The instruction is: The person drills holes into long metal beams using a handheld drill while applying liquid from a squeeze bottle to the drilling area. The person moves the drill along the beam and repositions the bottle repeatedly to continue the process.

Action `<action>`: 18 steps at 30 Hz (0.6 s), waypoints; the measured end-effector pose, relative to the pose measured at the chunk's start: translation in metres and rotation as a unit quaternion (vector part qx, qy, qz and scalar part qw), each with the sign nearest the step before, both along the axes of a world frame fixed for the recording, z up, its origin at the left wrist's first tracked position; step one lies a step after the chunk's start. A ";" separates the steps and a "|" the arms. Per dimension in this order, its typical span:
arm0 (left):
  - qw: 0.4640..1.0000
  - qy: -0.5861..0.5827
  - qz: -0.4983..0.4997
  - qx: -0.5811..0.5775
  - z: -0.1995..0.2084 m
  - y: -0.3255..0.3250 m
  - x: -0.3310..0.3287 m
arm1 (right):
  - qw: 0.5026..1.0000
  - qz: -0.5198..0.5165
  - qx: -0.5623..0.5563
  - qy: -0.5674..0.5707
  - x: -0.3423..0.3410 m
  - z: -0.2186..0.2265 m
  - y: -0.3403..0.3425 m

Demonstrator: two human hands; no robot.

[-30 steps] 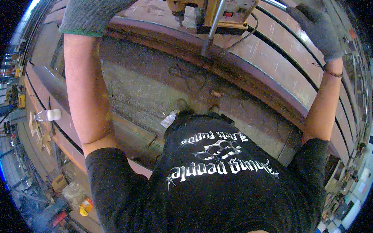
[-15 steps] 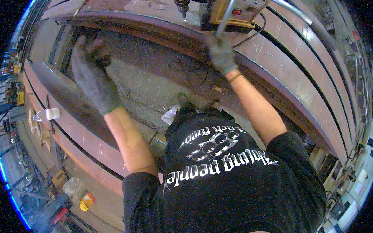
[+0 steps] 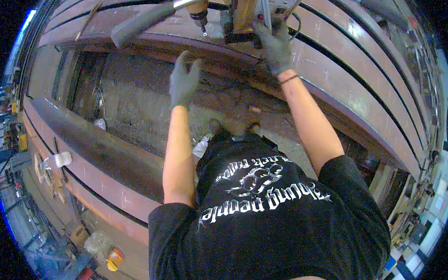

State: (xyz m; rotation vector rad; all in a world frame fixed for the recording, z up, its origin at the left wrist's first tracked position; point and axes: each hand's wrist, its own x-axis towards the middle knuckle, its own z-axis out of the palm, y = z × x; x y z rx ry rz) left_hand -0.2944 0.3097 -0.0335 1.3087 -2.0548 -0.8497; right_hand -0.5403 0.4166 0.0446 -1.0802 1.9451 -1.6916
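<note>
On the steel beam [image 3: 330, 77] stands a yellow drilling machine [image 3: 242, 13]; beside the beam's near edge, the right hand [image 3: 278, 47] meets its lever [image 3: 266, 10], grip unclear, while the left hand [image 3: 184, 79] hovers empty, fingers parted.

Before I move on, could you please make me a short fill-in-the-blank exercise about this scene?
1. At the lower end of the silver rod is the person's ____ hand.
2. The left hand wears a glove coloured ____.
3. The person's shirt is mainly ____ in colour.
4. The bottle lies toward the picture's ____ edge.

Missing words: right; grey; black; left.
</note>
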 end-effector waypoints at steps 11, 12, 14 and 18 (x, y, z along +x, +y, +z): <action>0.974 0.088 0.027 -0.208 0.172 -0.100 0.043 | 0.982 0.177 0.066 -0.028 -0.066 0.020 0.017; 0.971 0.062 0.022 -0.231 0.205 -0.103 0.044 | 0.980 0.182 0.075 -0.007 -0.063 0.027 0.018; 0.945 0.174 -0.048 -0.273 0.244 -0.104 0.021 | 0.979 0.172 0.100 0.047 -0.064 0.054 0.025; 0.912 0.228 -0.132 -0.314 0.303 -0.093 -0.042 | 0.956 0.087 0.248 0.129 -0.087 0.065 0.046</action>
